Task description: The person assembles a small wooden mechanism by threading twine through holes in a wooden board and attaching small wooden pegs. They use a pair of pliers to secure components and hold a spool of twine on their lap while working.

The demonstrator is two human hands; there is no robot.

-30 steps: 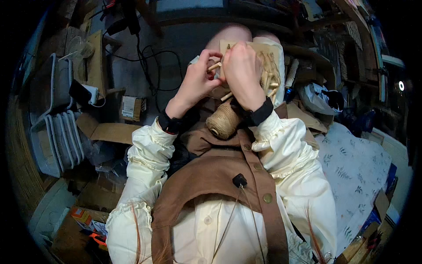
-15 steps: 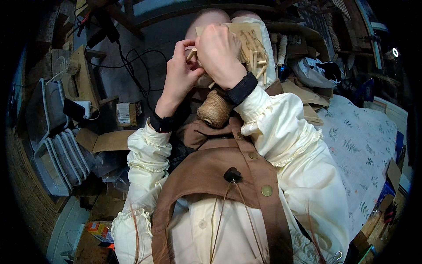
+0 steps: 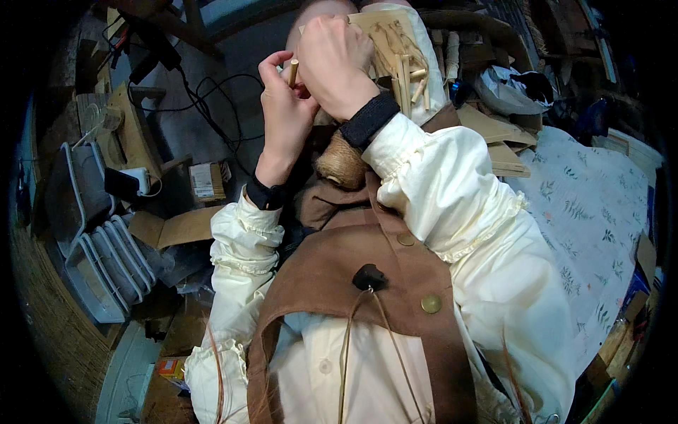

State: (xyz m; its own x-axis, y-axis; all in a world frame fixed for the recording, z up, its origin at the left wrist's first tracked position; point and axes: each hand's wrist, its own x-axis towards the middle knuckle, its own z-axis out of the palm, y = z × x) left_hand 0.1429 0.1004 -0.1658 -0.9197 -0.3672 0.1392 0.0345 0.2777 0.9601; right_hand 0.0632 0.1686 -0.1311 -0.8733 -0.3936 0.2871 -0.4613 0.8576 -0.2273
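Observation:
A short pale wooden stick (image 3: 294,73) stands almost upright between the fingers of my left hand (image 3: 286,113). My right hand (image 3: 335,63) is beside it, back turned up and fingers curled under, so whatever they grip is hidden. Across my lap lies a thin tan board (image 3: 362,22) with twine strands (image 3: 397,44) on it. Several more wooden sticks (image 3: 402,81) rest just right of my right hand. Below my right wrist, a ball of brown twine (image 3: 341,162) sits on my brown apron (image 3: 325,261).
Black cables (image 3: 201,106) trail over the floor at left, near a cardboard flap (image 3: 185,227) and grey wire-rimmed trays (image 3: 113,258). At right are flat cardboard pieces (image 3: 498,141) and a leaf-patterned white cloth (image 3: 575,233). A wooden stool (image 3: 134,134) stands far left.
Both hands have shifted left and slightly away from me. The stick in my left hand now points more upright, and more of the sticks on the board show.

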